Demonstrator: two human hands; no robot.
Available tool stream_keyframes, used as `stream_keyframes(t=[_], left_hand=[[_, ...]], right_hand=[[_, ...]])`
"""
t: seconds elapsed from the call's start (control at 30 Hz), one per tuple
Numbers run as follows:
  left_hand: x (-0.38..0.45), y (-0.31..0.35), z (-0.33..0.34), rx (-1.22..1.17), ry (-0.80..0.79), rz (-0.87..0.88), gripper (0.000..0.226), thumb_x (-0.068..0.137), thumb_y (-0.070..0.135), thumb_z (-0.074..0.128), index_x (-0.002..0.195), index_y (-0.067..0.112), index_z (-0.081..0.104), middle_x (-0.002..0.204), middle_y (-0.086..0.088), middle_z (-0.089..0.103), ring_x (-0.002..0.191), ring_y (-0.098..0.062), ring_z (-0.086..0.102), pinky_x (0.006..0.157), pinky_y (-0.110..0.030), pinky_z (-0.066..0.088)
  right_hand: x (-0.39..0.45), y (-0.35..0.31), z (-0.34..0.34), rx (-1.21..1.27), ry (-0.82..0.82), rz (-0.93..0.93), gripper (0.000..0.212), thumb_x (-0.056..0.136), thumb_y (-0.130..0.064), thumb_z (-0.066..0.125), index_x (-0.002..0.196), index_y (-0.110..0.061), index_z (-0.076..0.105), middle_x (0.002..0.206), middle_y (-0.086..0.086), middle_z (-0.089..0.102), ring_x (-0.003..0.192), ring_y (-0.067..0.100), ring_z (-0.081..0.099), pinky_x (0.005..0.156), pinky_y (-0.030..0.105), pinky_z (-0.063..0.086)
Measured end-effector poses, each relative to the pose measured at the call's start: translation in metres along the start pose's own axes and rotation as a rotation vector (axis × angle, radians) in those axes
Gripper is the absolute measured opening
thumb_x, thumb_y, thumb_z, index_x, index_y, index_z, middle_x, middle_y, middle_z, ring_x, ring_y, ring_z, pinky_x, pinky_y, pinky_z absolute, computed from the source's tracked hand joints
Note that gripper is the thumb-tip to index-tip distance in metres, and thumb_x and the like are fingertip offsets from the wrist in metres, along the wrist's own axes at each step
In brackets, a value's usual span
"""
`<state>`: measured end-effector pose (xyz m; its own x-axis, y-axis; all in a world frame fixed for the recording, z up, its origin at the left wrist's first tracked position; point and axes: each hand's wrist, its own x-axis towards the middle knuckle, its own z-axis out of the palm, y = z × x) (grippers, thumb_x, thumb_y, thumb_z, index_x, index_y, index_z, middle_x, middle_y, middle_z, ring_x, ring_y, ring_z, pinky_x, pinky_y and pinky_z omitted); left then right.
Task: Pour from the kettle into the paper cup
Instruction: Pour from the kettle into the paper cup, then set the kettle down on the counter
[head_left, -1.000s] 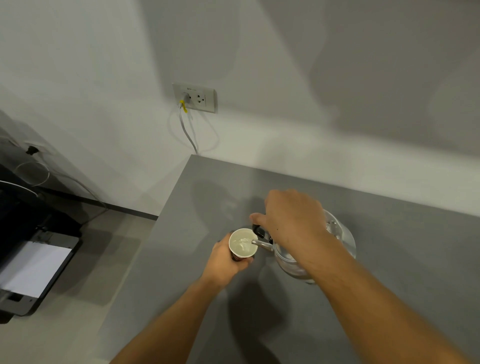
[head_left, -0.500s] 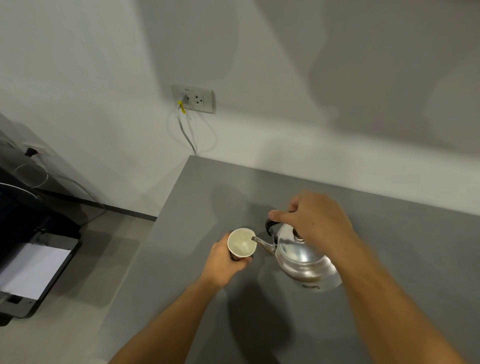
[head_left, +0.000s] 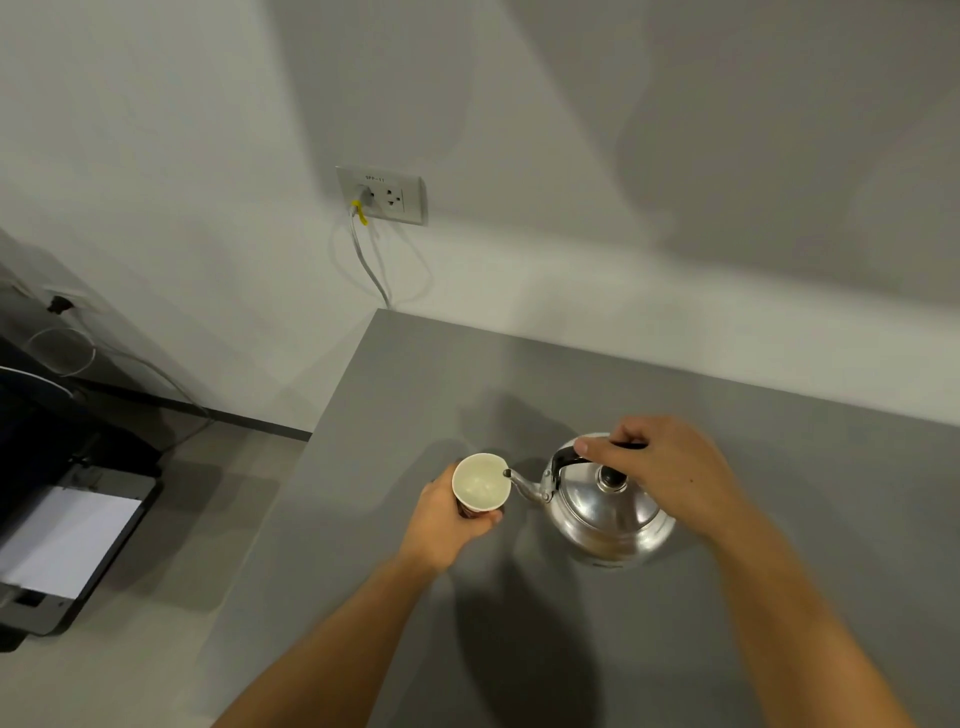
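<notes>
A shiny steel kettle (head_left: 605, 512) with a black handle and black lid knob stands upright on the grey counter (head_left: 519, 379). My right hand (head_left: 660, 467) grips its handle from above. Its thin spout points left, the tip right at the rim of a white paper cup (head_left: 480, 480). My left hand (head_left: 447, 514) is wrapped around the cup's side from the lower left, holding it upright on the counter. The cup's inside looks pale; I cannot tell how full it is.
The counter's left edge (head_left: 291, 499) drops to the floor close to the cup. A wall socket (head_left: 382, 195) with a grey cable sits above the counter's back corner. A black printer with white paper (head_left: 62, 545) stands on the floor at far left.
The kettle has swung back from a steep tilt over the cup to upright and come down to the right of the cup. My left hand has kept hold of the cup.
</notes>
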<state>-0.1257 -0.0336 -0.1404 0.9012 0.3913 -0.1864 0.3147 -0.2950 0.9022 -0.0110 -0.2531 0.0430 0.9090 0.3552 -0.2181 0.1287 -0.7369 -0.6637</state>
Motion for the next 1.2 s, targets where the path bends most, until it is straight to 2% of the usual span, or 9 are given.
stream_keyframes(t=[0.1,0.2,0.33,0.43,0.6,0.77,1.0,1.1,1.2], left_hand=[[-0.003,-0.001,0.002,-0.006,-0.005,0.001,0.057,0.068,0.020,0.093,0.105,0.048,0.060,0.101,0.013,0.076,0.093,0.001,0.069,0.076,-0.009,0.049],[0.001,-0.001,0.000,-0.002,-0.004,-0.018,0.057,0.069,0.020,0.093,0.116,0.033,0.064,0.106,0.008,0.076,0.100,-0.013,0.069,0.085,-0.027,0.055],[-0.010,0.019,-0.006,-0.021,-0.007,0.008,0.057,0.070,0.016,0.093,0.114,0.034,0.063,0.102,0.007,0.076,0.090,0.002,0.070,0.075,-0.009,0.050],[-0.011,0.018,-0.008,-0.033,-0.002,-0.002,0.058,0.070,0.013,0.093,0.117,0.031,0.064,0.104,0.007,0.076,0.089,0.005,0.069,0.076,-0.008,0.050],[-0.015,0.014,-0.009,-0.023,0.012,-0.039,0.059,0.072,0.009,0.092,0.124,0.015,0.065,0.112,-0.002,0.076,0.104,-0.019,0.072,0.093,-0.034,0.057],[-0.018,0.007,-0.012,0.107,0.044,-0.081,0.038,0.079,0.009,0.084,0.114,0.006,0.067,0.104,-0.015,0.074,0.093,-0.032,0.072,0.087,-0.046,0.057],[-0.024,0.016,-0.029,0.297,0.078,-0.049,0.040,0.091,-0.004,0.056,0.127,0.010,0.066,0.120,-0.008,0.072,0.113,-0.028,0.064,0.097,-0.036,0.050],[-0.020,0.019,-0.035,0.302,0.096,-0.054,0.036,0.097,0.001,0.053,0.126,0.015,0.068,0.117,-0.002,0.074,0.107,-0.024,0.065,0.089,-0.028,0.047],[-0.011,0.025,-0.040,0.285,0.112,-0.058,0.031,0.099,0.004,0.054,0.123,0.016,0.070,0.114,-0.001,0.076,0.098,-0.015,0.064,0.087,-0.024,0.044]], right_hand=[[-0.006,0.013,0.000,0.015,0.016,0.013,0.042,0.071,-0.066,0.078,0.068,-0.025,0.073,0.057,-0.009,0.069,0.050,0.006,0.060,0.054,0.029,0.043],[-0.004,0.016,0.002,0.019,0.012,0.003,0.042,0.071,-0.068,0.078,0.071,-0.025,0.075,0.062,-0.005,0.072,0.065,0.022,0.069,0.063,0.039,0.054],[-0.021,0.019,-0.010,0.065,0.057,-0.024,0.040,0.071,-0.069,0.077,0.072,-0.029,0.076,0.064,-0.004,0.073,0.067,0.022,0.070,0.069,0.043,0.057],[-0.019,0.019,-0.009,0.086,0.062,-0.023,0.040,0.071,-0.069,0.076,0.073,-0.029,0.077,0.065,-0.003,0.073,0.067,0.022,0.069,0.067,0.041,0.056],[-0.020,0.021,-0.006,0.106,0.081,-0.015,0.042,0.074,-0.064,0.078,0.071,-0.023,0.076,0.064,0.000,0.072,0.057,0.019,0.064,0.059,0.031,0.046],[-0.021,0.019,-0.005,0.110,0.079,0.001,0.042,0.075,-0.063,0.078,0.070,-0.021,0.077,0.063,-0.002,0.072,0.051,0.005,0.055,0.058,0.029,0.044],[-0.034,0.024,-0.017,0.163,0.102,0.003,0.045,0.075,-0.061,0.079,0.068,-0.017,0.074,0.051,-0.004,0.059,0.042,0.002,0.045,0.052,0.025,0.038],[-0.033,0.026,-0.020,0.177,0.111,0.005,0.048,0.073,-0.063,0.079,0.067,-0.016,0.074,0.054,0.002,0.062,0.043,0.003,0.046,0.051,0.025,0.038],[-0.029,0.027,-0.025,0.199,0.128,0.001,0.050,0.074,-0.061,0.080,0.058,-0.016,0.065,0.045,-0.008,0.052,0.040,0.003,0.042,0.050,0.023,0.035]])
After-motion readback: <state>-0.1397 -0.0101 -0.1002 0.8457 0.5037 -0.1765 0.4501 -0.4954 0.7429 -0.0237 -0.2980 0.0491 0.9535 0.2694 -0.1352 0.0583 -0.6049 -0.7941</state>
